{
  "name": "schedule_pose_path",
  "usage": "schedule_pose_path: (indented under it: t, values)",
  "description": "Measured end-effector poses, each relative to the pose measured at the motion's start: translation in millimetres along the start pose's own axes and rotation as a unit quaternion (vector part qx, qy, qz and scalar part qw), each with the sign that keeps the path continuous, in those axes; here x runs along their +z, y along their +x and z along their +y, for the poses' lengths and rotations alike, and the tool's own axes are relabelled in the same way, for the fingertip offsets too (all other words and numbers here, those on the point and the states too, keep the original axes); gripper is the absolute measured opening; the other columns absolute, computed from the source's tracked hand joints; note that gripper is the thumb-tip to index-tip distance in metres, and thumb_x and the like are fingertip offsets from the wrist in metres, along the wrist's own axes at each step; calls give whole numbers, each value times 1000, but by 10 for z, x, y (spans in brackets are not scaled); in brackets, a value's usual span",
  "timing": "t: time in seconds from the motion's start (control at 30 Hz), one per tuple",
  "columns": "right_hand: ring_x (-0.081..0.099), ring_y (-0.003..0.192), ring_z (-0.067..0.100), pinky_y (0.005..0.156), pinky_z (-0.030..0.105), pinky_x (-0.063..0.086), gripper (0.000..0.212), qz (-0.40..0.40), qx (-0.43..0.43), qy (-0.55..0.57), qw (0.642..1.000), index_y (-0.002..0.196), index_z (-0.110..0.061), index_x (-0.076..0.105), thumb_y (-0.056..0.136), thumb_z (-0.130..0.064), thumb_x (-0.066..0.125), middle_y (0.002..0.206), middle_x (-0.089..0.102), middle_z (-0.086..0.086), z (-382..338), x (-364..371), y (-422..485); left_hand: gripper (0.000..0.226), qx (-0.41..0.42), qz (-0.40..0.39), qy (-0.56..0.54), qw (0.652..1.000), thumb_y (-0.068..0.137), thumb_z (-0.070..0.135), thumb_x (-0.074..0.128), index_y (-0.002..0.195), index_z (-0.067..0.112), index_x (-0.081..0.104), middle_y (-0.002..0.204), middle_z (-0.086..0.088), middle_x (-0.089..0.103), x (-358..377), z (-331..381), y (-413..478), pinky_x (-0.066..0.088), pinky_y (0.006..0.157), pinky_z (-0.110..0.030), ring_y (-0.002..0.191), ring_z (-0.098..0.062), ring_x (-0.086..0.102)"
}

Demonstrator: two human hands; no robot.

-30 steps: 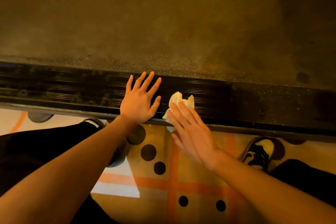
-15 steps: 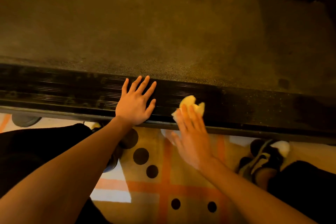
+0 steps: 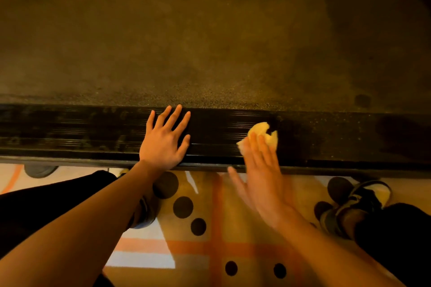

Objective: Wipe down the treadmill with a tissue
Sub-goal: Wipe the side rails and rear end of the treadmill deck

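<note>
1. Tissue lay crumpled on the treadmill's ribbed side rail, pressed down by the straight, unclenched fingers of the right hand. Most of it stuck out past them toward the belt.
2. Rail ran left to right across the view, so the wipe, I judged, would follow that long axis.
3. Left hand rested flat on the rail, fingers spread and holding nothing, apart from the tissue on its left. The right hand was nearer.
4. Grooves looked dusty in dim light. A dotted, orange-striped rug and a shoe lay below.
</note>
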State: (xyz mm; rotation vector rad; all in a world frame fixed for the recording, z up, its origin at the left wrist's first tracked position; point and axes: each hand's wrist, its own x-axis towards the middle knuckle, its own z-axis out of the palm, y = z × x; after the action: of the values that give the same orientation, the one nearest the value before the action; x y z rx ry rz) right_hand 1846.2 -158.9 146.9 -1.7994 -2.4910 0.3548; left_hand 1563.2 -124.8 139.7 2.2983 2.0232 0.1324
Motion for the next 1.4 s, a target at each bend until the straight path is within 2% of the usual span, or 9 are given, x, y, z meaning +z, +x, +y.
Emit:
schedule_pose_path:
  t: [0.1,0.23,0.47,0.63,0.73,0.97,1.17,1.27,1.4]
  values:
    - [-7,161,23,130,48,8,84,-17,-71,29,997,165,-14,21,100,-68,24,173,8,8,-520,82,238,64,-4,-8,7,1000,104,52,29,162,25,33,169,-7,28,-29,6,14,14,125,-61,156,-34,22]
    - [-4,161,20,129,47,14,83,-25,-107,-38,993,165,-16,20,101,-69,24,173,9,6,-34,-4,144,63,-4,-8,7,1000,105,52,30,162,24,34,169,-7,28,-15,-8,19,14,125,-61,156,-35,21]
    - [-5,161,26,129,52,11,90,-9,85,-12,996,165,-18,13,98,-77,6,173,6,8,369,-132,-64,63,0,15,-14,1000,104,50,34,160,22,38,167,-9,32,13,-7,4,14,125,-62,155,-36,24]
    - [-9,160,22,130,49,6,84,-27,-36,49,998,165,-17,21,101,-72,17,174,9,5,-709,53,273,63,0,10,-10,1000,104,51,34,160,23,38,167,-9,32,0,-6,9,15,124,-62,155,-36,25]
    - [-3,161,18,130,46,7,80,-35,-80,13,996,165,-23,20,102,-71,14,173,12,1,-482,-15,274,63,4,10,-6,1000,104,52,33,160,22,37,167,-9,31,12,-14,13,15,125,-62,155,-36,25]
    - [-11,160,25,129,47,-7,95,-44,82,-44,995,166,-19,7,93,-78,-8,173,0,7,263,-247,278,65,4,12,-7,1000,104,53,32,161,21,36,168,-10,31,41,-27,10,13,124,-64,156,-36,23]
    - [-12,160,21,129,48,-5,89,-66,-45,13,997,166,-20,16,96,-72,-2,174,4,3,-670,-107,744,66,4,6,3,1000,104,55,30,161,23,35,168,-9,30,23,-25,5,14,125,-63,156,-34,22]
    - [-5,160,16,130,48,1,90,-53,-57,-16,997,166,-24,19,95,-75,-6,174,8,-2,-231,-194,716,65,3,11,-1,1000,104,53,32,161,22,36,168,-9,30,36,-27,8,13,125,-62,157,-34,21]
    - [-6,160,16,130,47,-2,101,-47,69,-36,996,167,-24,10,88,-82,-15,174,2,0,639,-364,568,65,3,18,-6,1000,103,52,33,160,21,38,167,-10,32,47,-12,14,13,124,-63,156,-35,23]
